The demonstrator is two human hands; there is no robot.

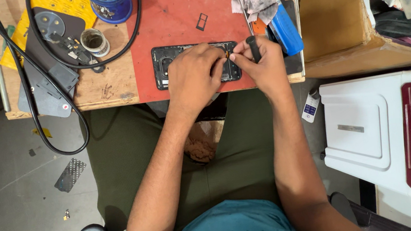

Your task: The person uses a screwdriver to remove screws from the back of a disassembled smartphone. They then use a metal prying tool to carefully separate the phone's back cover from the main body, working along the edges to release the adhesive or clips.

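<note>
A small white rectangular packet with a blue label [310,108] is seen on the floor, right of and below the hands; its printing is too small to tell.

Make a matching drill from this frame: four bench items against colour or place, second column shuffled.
Items:
1. opened phone
2. cup
3. mat
4. black tool

Descriptions:
A. blue, at the bench's far edge
B. red, lying under the phone
C. held in the right hand
D. under the left hand, on the mat

Pairs: 1-D, 2-A, 3-B, 4-C
</note>
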